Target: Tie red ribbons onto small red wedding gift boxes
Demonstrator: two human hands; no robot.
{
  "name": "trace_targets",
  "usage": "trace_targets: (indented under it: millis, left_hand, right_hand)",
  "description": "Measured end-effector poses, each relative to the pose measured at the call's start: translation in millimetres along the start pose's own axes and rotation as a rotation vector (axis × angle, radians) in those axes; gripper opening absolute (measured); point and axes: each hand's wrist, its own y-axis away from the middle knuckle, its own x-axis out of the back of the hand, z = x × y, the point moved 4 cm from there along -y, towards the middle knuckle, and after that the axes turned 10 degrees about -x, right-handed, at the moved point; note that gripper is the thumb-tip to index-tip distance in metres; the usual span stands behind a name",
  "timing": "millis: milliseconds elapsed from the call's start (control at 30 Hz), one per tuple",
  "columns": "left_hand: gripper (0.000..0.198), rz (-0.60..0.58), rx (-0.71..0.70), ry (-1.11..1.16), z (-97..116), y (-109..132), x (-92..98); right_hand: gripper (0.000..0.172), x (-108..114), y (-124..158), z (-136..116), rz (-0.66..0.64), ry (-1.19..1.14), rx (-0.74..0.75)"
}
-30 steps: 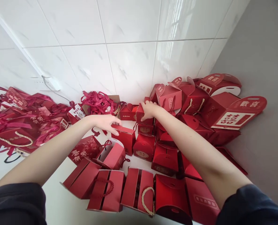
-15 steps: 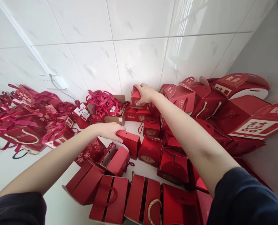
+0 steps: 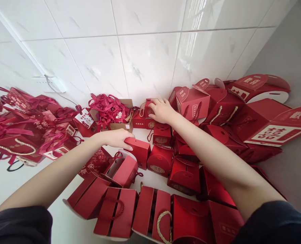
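My left hand [image 3: 116,139] grips the top left edge of a plain red gift box [image 3: 140,152], its fingertips partly out of sight behind it. Farther back, near the tiled wall, the fingers and thumb of my right hand [image 3: 163,110] are around a small red gift box [image 3: 149,107]. That box rests on or against a row of red boxes with gold print [image 3: 141,122]; the exact contact is covered by my hand. Between my arms stand several red gift boxes with gold emblems, one of them a rounded-flap box [image 3: 160,159].
An open cardboard carton [image 3: 118,126] of magenta ribbons [image 3: 107,110] stands by the wall. Ribboned red bags [image 3: 18,145] are heaped at the left. Larger handled boxes [image 3: 277,132] crowd the right, and slit-topped boxes [image 3: 114,213] line the front. A cable [image 3: 56,89] runs from a wall socket.
My right hand has shifted slightly right and down with the small gift box, and its fingers are more spread. My left hand stays on its box. The view has tilted a little.
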Motion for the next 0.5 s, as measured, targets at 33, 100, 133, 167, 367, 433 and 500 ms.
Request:
trace_targets:
  millis: [33,100,133,167,367,433,500]
  left_hand:
    - [0.029,0.001,0.001,-0.004,0.9,-0.4,-0.3]
    - [0.029,-0.002,0.004,-0.009,3.3,-0.6,-1.0]
    - [0.030,-0.004,0.009,-0.008,4.6,-0.4,-1.3]
    - [0.031,-0.004,0.015,-0.005,6.2,-0.1,-1.6]
    - [0.035,-0.018,0.048,-0.034,17.2,0.9,-3.2]
    - [0.037,-0.037,0.062,-0.043,18.3,1.1,-3.9]
    - [0.038,-0.052,0.064,-0.053,16.9,2.6,-3.8]
  right_hand:
    - [0.041,2.0,11.3,0.3,-0.035,-0.013,0.018]
    - [0.028,4.2,34.2,3.1,-0.121,-0.040,0.051]
    - [0.026,5.3,45.6,4.8,-0.160,-0.052,0.062]
    - [0.025,6.5,56.9,5.8,-0.191,-0.060,0.075]
    - [0.075,-5.0,120.7,-10.0,-0.470,-0.225,0.074]
    - [0.109,-20.7,135.2,-16.5,-0.525,-0.137,-0.006]
    - [0.115,-35.1,143.6,-21.2,-0.537,-0.114,-0.046]
